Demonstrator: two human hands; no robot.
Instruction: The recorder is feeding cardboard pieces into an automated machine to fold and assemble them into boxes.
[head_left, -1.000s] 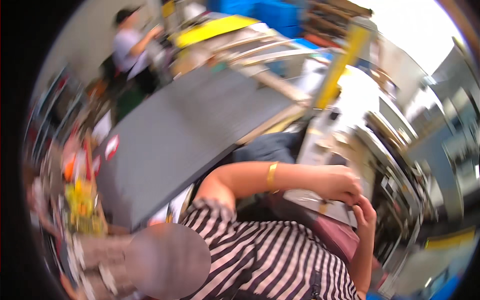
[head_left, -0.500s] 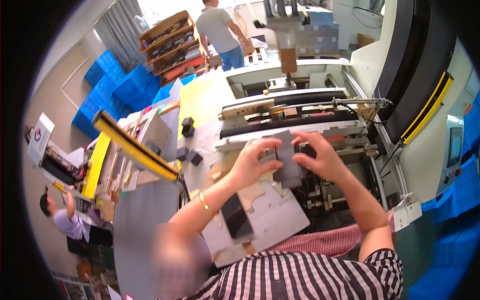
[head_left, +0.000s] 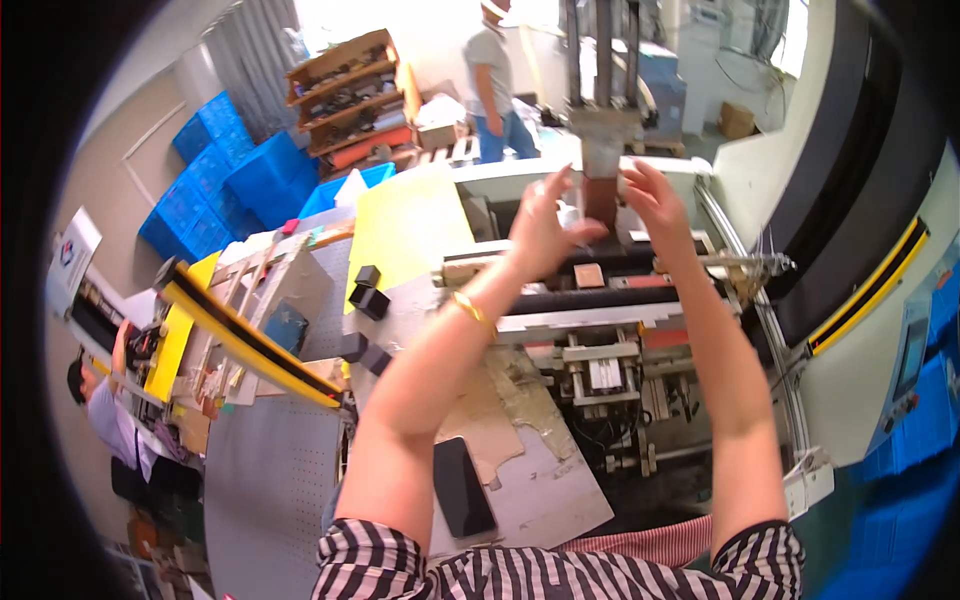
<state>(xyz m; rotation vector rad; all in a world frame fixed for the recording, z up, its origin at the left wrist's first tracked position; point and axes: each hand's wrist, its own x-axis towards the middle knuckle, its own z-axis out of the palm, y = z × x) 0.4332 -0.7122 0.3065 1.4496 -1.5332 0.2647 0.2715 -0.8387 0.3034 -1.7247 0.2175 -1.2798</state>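
My left hand (head_left: 545,228) reaches forward over the machine with its thumb and fingers spread, a gold bangle on the wrist. Opposite it, my right hand (head_left: 658,205) is raised with fingers apart and slightly bent. Between the two hands stands the machine's vertical press head (head_left: 604,140), with a reddish-brown block (head_left: 599,200) at its lower end. I see nothing gripped in either hand; blur hides what lies just below the block. A small tan wooden block (head_left: 589,275) sits closer to me, by the black roller bar (head_left: 590,300).
Several small black boxes (head_left: 368,302) lie on the left worktop, beside a yellow sheet (head_left: 410,225). A black phone (head_left: 463,487) rests on the near board. A yellow-black guard bar (head_left: 255,335) slants at left, another (head_left: 868,285) at right. A person (head_left: 490,85) stands behind the machine.
Both hands have moved forward and apart from the dark grey flat piece they held, which I cannot make out now. The press head appears lower. The person behind has shifted right.
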